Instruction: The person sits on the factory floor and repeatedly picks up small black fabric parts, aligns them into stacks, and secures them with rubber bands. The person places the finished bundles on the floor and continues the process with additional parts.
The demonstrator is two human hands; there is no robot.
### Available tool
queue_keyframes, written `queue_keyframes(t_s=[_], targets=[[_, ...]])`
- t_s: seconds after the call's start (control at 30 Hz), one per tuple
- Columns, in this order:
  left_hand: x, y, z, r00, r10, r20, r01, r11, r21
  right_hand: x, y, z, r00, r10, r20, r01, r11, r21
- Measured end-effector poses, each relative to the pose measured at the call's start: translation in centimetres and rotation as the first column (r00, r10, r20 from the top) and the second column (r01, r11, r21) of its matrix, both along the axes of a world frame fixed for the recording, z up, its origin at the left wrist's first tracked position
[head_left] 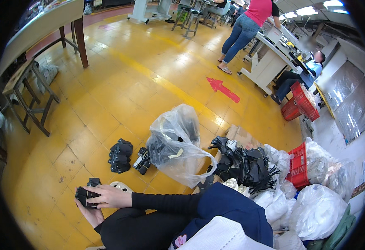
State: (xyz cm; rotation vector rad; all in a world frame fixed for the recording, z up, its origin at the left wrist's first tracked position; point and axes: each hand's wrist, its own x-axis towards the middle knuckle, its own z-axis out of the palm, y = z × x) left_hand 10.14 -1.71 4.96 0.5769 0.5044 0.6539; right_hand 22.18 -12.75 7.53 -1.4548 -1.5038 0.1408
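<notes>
A banded bundle of black flat pieces (82,195) is held between my two hands at the lower left, above the tiled floor. My left hand (92,215) cups it from the near left side, its fingers partly hidden. From the right, my right hand (109,196) reaches over with its fingers closed across the bundle's edge. On the floor ahead lie a stack of black pieces (120,156) and a smaller banded black bundle (141,161). Beside them stands a clear plastic bag (178,141) with dark pieces inside.
To my right, a heap of black bundles (249,164) lies near white stuffed bags (318,208) and a red crate (298,166). A wooden stool (30,89) and a table (45,25) stand at left. Two people are at a white workstation (264,62) at far right.
</notes>
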Motion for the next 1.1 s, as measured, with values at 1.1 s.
queue_keyframes(t_s=[1.1], targets=[[-3.0,3.1,-1.7,0.777,0.608,-0.163,-0.618,0.786,-0.016,-3.0,-5.3,4.5,0.790,-0.016,-0.613,-0.121,0.976,-0.182]])
